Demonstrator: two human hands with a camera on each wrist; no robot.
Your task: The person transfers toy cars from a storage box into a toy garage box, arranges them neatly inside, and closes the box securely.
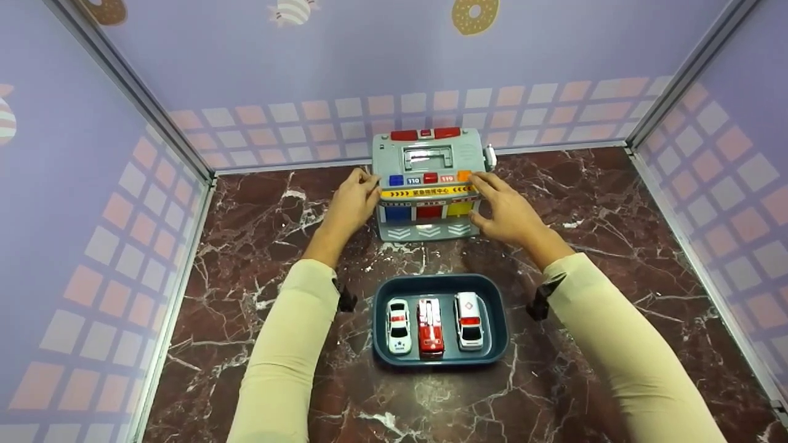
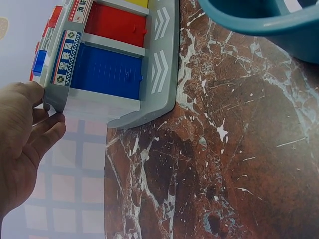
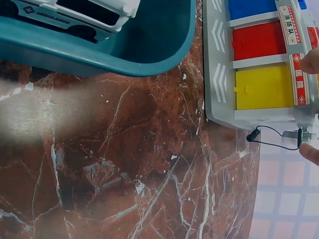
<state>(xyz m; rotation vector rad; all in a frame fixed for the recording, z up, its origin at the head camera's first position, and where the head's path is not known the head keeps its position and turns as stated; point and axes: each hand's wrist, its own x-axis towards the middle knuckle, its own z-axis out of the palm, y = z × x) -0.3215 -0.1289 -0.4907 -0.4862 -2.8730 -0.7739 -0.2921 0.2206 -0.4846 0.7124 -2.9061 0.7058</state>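
Note:
A grey toy garage (image 1: pixel 428 161) stands against the back wall, with blue, red and yellow doors along its front. My left hand (image 1: pixel 355 198) grips its left roof edge; in the left wrist view fingers (image 2: pixel 47 137) bend round the edge beside the blue light. On the opposite side my right hand (image 1: pixel 510 209) holds the right front corner of the roof, near the orange light. In the right wrist view one fingertip (image 3: pixel 311 60) lies over the hospital sign and another is by a key (image 3: pixel 299 135) on a black cord. The rest of that hand is cut off.
In front of the garage sits a dark blue tray (image 1: pixel 440 363). It holds a white police car (image 1: pixel 399 326), a red fire truck (image 1: pixel 430 326) and a white ambulance (image 1: pixel 469 320). Patterned purple walls (image 1: pixel 394 67) enclose the marbled table (image 1: pixel 271 246) at the back and both sides.

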